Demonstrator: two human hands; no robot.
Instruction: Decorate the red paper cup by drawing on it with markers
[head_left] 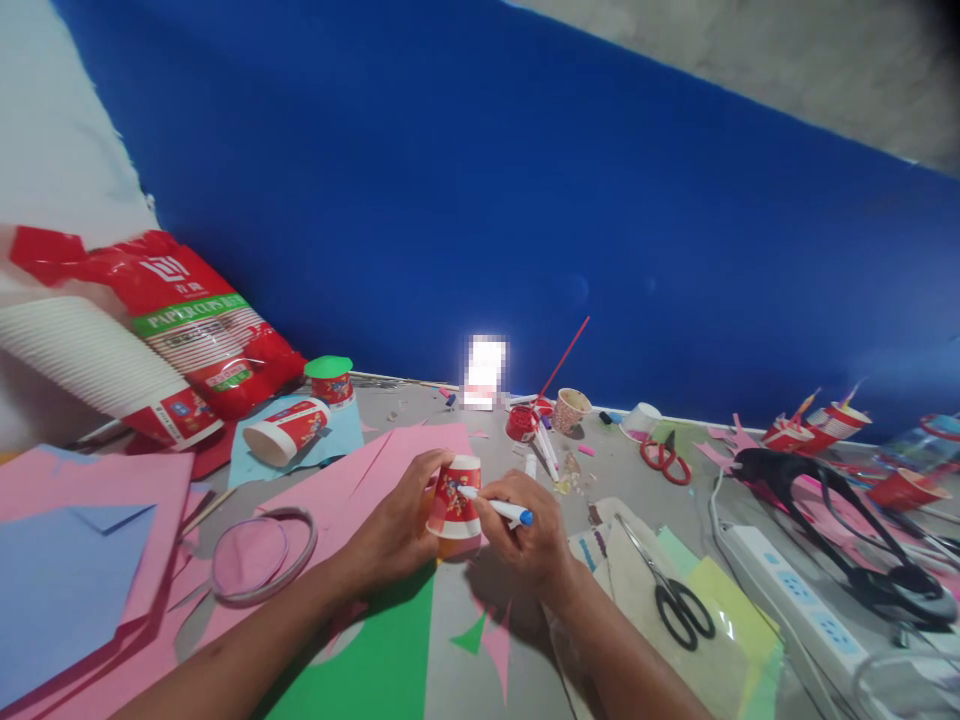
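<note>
Landmark for this report: the red-and-white paper cup (pixel 456 512), held just above or on the tabletop (pixel 465 690); which of the two cannot be determined. It stands mouth down, narrow end up, its long axis running near upright with a slight lean.

The left hand (pixel 405 512) grips the cup from its left side, thumb low and fingers high. The right hand (pixel 534 530) lies just right of the cup, closed in a pen grip on a white marker (pixel 516 512). The marker's axis crosses that of the cup: the pale end meets the printed face, the blue end points right and slightly toward the person. The left hand is the nearer, being in contact; no contact between the right hand and the cup can be confirmed.

Noted as hidden: the cup's mouth, its far side and the left fingertips behind it. Whether the marker's tip touches the print or stops short cannot be told. Beyond the cup, a bright patch (pixel 486 372) is blurred out. Well left of the cup, the stacked cups (pixel 82 350) are cut off by the picture's edge. Nearer the person, the left forearm covers part of a green sheet (pixel 375 660).
</note>
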